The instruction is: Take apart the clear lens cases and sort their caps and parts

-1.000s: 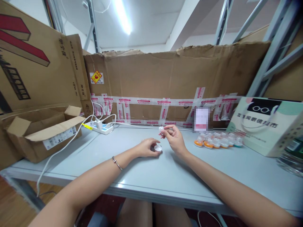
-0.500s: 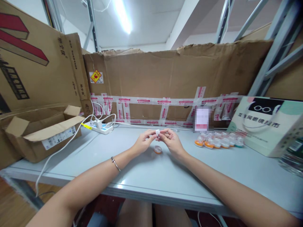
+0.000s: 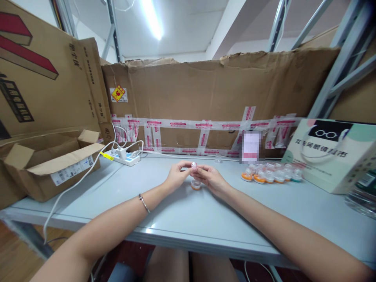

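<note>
My left hand (image 3: pixel 177 175) and my right hand (image 3: pixel 210 177) meet above the grey table (image 3: pixel 123 196), fingertips pinched together on a tiny white piece with a pink spot (image 3: pixel 193 165). Both hands are closed on it. Just below them a small clear cup with an orange base (image 3: pixel 195 184) sits on the table, untouched. A silver bracelet (image 3: pixel 145 203) circles my left wrist.
A row of small clear cups with orange and teal bases (image 3: pixel 268 175) lies to the right, next to a white printed box (image 3: pixel 331 154). A white power strip (image 3: pixel 125 158) and its cord lie at the left, beside an open cardboard box (image 3: pixel 49 162). Taped cardboard (image 3: pixel 205 102) walls the back.
My left hand left the small cup on the table and rose to join my right hand on the tiny white piece. Both hands then stayed together, shifting slightly.
</note>
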A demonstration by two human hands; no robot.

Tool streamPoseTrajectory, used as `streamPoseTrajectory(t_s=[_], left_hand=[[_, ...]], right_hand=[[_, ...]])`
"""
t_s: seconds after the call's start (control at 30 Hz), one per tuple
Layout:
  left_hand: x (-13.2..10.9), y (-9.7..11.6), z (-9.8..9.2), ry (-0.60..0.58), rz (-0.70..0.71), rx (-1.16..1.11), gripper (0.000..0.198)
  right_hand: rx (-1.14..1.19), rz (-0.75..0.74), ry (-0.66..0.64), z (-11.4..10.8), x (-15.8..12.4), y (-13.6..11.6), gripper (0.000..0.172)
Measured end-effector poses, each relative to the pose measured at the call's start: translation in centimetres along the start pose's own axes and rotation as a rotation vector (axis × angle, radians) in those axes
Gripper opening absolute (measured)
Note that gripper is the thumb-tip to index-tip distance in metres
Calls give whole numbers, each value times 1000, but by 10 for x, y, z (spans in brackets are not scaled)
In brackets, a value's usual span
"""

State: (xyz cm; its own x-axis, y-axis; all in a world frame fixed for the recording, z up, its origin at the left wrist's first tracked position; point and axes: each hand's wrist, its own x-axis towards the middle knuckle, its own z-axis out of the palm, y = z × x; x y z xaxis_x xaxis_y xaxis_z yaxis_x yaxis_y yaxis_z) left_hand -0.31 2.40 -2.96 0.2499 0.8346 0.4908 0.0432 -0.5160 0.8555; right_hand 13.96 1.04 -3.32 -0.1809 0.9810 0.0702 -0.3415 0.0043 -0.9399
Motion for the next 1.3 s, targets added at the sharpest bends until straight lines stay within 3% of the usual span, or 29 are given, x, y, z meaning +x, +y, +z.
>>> streamPoseTrajectory(t_s=[0.1, 0.2, 0.57, 0.93, 1.3], left_hand=[[1, -3, -1, 23, 5, 36, 21], [0, -7, -3, 26, 54, 101, 19], [-3, -2, -5, 64, 206, 384, 14], [-4, -7, -4, -16, 368, 582, 17], [-5, -6, -5, -55, 426, 644, 21]], right_hand=[[-197, -159, 93, 1, -1, -4, 24], [-327, -266, 103, 3, -4, -6, 28], [-389, -276, 44, 6, -8, -4, 34], [-394, -241, 76, 1, -3, -4, 33], [-604, -394, 165, 4, -6, -6, 20]])
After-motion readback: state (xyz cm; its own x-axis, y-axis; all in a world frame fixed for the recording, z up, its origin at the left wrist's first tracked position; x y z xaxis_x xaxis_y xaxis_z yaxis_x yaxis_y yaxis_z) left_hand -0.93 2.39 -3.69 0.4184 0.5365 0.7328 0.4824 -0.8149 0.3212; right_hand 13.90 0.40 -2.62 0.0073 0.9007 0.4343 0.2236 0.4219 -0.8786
